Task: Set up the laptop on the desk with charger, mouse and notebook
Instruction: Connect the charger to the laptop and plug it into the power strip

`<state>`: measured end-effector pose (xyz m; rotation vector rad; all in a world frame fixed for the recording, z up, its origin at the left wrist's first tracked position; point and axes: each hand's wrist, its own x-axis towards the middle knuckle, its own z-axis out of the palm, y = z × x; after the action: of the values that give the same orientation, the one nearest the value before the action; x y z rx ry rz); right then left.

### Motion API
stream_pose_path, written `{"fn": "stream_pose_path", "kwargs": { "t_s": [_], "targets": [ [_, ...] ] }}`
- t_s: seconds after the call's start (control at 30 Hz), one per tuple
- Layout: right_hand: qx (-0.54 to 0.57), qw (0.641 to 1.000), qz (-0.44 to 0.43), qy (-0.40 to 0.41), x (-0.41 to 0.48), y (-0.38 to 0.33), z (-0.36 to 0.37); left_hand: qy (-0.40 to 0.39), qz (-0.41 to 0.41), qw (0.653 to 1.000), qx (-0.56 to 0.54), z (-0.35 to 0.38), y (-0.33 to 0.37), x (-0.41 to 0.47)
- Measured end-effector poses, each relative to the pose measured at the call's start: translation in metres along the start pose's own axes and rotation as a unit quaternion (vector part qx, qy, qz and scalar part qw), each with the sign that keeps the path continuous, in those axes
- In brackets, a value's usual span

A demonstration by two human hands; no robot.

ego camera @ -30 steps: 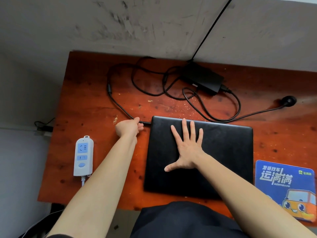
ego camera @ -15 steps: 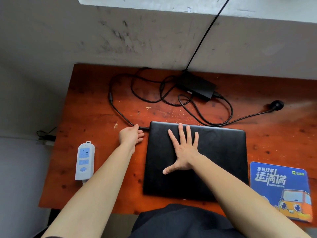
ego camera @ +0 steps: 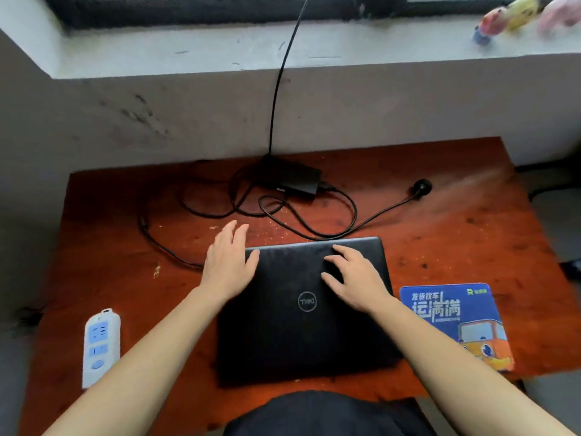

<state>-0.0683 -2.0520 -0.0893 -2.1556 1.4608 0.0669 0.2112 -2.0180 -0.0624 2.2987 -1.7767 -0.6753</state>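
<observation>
We saw two bare forearms, reaching in from bottom corners. Left hand (ego camera: 228, 262), right hand (ego camera: 355, 278) bare too. We noted black garment (ego camera: 323, 413) low centre, rounded fabric edge.

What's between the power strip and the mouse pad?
Head view: the left forearm, the closed laptop, then the right forearm.
</observation>
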Motion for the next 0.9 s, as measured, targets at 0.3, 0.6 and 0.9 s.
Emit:
{"fn": "stream_pose_path", "kwargs": {
  "t_s": [0.3, 0.6, 0.9],
  "targets": [
    [0.427, 0.811, 0.377, 0.132, 0.057, 0.092, -0.054, -0.046, 0.056, 0.996, 0.048, 0.065, 0.088, 0.028],
    [0.740, 0.526, 0.393, 0.143, 0.119, 0.128, -0.086, -0.068, 0.025, 0.994, 0.078, 0.072, 0.091, 0.040],
    [0.755, 0.605, 0.208, 0.144, 0.118, 0.050, -0.102, 0.054, 0.017, 0.995, 0.077, 0.033, 0.066, 0.018]
  ]
}}
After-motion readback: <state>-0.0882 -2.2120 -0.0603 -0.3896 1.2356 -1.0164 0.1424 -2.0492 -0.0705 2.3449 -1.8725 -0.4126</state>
